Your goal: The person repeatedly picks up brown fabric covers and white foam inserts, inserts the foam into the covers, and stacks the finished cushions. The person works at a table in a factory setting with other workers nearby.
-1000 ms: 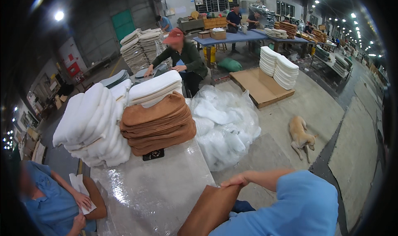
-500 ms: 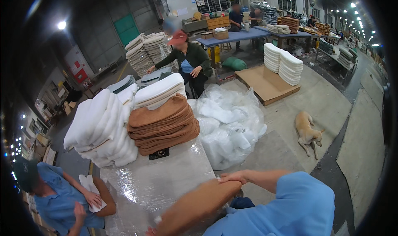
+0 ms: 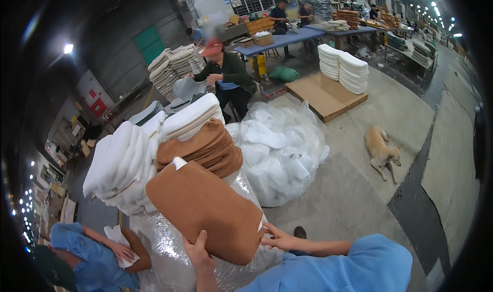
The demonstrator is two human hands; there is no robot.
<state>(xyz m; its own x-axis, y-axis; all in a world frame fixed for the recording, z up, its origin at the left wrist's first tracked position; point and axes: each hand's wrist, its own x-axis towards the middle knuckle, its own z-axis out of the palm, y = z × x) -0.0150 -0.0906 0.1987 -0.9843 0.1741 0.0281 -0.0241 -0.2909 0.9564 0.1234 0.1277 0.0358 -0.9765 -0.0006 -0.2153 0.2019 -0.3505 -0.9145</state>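
A wide fisheye view looks down on a person's bare hands in a large workshop. The brown piece (image 3: 205, 210), a flat cushion shape with rounded corners, is held tilted above a plastic-wrapped table (image 3: 159, 240), with bits of white showing at its upper left corner and right edge. The left hand (image 3: 200, 253) is closed on the near edge, thumb on top; its other fingers are hidden underneath. The right hand (image 3: 277, 238) has its fingers partly curled and only slightly parted, pinching the right edge beside the white bit. Just beyond, partly covered by the piece, is a brown stack (image 3: 218, 151), with a puffy white stack (image 3: 120, 161) to its left and a smaller white pile (image 3: 192, 115) behind. To the right of the table sits a clear plastic bag (image 3: 280, 153) full of white material. At lower left, a co-worker (image 3: 100, 261) in light blue rests a hand on a white sheet (image 3: 118, 243) lying over another brown item (image 3: 138, 248). Farther off, a person in a red cap (image 3: 233, 74) handles a grey piece (image 3: 187, 89). A tan dog (image 3: 382, 148) lies on the floor at right, near a cardboard base (image 3: 323, 99) carrying white pads (image 3: 343, 69).
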